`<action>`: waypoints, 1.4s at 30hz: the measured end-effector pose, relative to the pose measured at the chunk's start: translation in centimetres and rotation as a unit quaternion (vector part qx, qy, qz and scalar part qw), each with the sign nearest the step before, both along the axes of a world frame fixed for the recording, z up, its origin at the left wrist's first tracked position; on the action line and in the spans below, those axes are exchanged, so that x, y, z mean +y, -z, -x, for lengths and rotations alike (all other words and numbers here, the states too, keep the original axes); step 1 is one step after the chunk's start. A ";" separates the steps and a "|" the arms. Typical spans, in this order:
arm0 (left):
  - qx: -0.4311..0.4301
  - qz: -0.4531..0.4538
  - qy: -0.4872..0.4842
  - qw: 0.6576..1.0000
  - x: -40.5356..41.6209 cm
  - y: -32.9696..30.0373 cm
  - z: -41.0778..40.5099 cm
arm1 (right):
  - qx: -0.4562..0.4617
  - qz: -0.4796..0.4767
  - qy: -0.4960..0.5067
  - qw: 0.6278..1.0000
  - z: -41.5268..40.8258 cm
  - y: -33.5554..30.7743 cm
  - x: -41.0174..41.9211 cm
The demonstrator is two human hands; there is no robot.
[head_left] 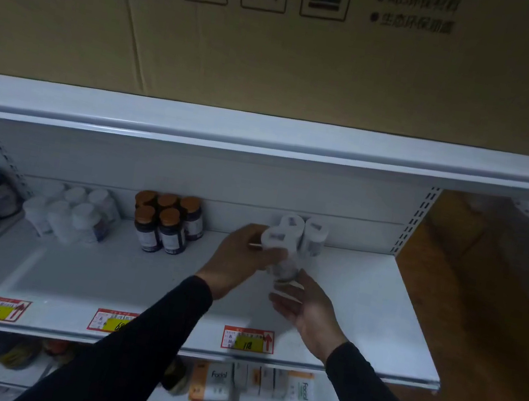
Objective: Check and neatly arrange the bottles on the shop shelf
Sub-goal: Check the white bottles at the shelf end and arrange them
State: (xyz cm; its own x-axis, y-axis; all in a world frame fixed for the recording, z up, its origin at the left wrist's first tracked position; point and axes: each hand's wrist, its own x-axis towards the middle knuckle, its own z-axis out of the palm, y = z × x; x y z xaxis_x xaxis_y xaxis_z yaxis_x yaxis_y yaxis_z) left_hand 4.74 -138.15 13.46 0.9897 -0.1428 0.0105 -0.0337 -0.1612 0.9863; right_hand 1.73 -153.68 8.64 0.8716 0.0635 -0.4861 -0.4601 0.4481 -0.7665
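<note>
Gripping white-capped clear bottle (277, 251), tilted, blurred: left hand (240, 259); right hand (305, 305) open-palmed beneath its base.

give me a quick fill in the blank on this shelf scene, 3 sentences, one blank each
The left hand holds a bottle with a ____ cap.
The five dark bottles have ____ caps.
The price tag below the right hand reads ____.

Missing words: white; orange; 118
</note>
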 end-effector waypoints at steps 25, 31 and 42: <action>0.044 -0.072 -0.160 0.983 -0.8 3.6 -11.2 | -0.185 0.730 -0.226 0.618 -1.5 8.9 -5.1; 0.074 -0.117 -0.147 0.979 -1.5 4.7 -11.5 | -0.186 0.730 -0.219 0.620 -1.5 8.9 -5.1; 0.135 -0.109 -0.162 0.972 -1.8 6.1 -12.2 | -0.189 0.723 -0.219 0.627 -1.4 8.5 -5.0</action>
State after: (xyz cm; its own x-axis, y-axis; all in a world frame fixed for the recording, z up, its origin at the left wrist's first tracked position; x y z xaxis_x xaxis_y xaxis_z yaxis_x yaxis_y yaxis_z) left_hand 16.96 -139.91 7.40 0.9459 0.2066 -0.2504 0.3078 -0.3260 0.8938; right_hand 3.12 -158.67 0.18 0.9949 0.0673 -0.0747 0.0403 -0.9477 -0.3167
